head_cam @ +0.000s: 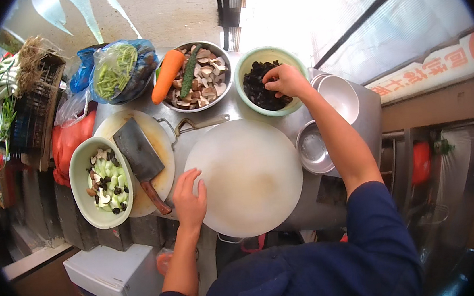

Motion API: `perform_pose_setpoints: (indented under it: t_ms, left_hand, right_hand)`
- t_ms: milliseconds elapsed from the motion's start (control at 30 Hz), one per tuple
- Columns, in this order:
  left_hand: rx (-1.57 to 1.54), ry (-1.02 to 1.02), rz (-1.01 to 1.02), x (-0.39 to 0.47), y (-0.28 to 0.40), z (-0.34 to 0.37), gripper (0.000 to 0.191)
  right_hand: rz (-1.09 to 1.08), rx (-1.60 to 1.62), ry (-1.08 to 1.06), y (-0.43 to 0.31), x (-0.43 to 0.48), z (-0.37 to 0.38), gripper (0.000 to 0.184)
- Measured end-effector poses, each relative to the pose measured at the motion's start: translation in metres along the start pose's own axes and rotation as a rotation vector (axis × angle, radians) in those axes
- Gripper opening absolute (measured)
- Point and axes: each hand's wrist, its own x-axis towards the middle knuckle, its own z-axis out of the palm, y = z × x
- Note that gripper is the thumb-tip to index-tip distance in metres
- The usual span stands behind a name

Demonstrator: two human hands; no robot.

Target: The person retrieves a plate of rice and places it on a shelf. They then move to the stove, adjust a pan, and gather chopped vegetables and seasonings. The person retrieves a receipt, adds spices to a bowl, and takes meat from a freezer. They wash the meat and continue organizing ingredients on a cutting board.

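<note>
My right hand (283, 80) reaches into a pale green bowl (240, 72) of black wood ear fungus (263, 85), fingertips bent together at the pieces; whether they grip one is hidden. My left hand (190, 198) is empty, fingers apart, at the left edge of a round white cutting board (244, 177). Left of it, a cleaver (138, 149) with a wooden handle lies on a second, stained round board (160, 145). A light green bowl (77, 186) there holds cut green vegetable, mushroom and fungus pieces. Behind, a metal bowl (228, 79) of sliced mushrooms carries a carrot (168, 76) and a cucumber (190, 71).
Stacked white bowls (339, 96) and metal bowls (313, 148) stand at the right. A peeler-like tool (203, 123) lies behind the white board. Blue bags with cut green stalks (116, 72), a red bag (72, 141) and a crate of spring onions (38, 112) crowd the left.
</note>
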Motion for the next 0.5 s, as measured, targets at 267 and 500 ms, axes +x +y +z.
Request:
perform_pose_setpoints:
  t_ms: [267, 500]
  left_hand:
    - [-0.075, -0.055, 0.121, 0.082, 0.035, 0.036, 0.023]
    - [-0.195, 0.277, -0.237, 0.143, -0.037, -0.014, 0.022]
  right_hand:
    - [-0.044, 0.393, -0.030, 0.037, -0.123, -0.044, 0.021]
    - [0.205, 0.051, -0.108, 0.055, -0.194, -0.020, 0.031]
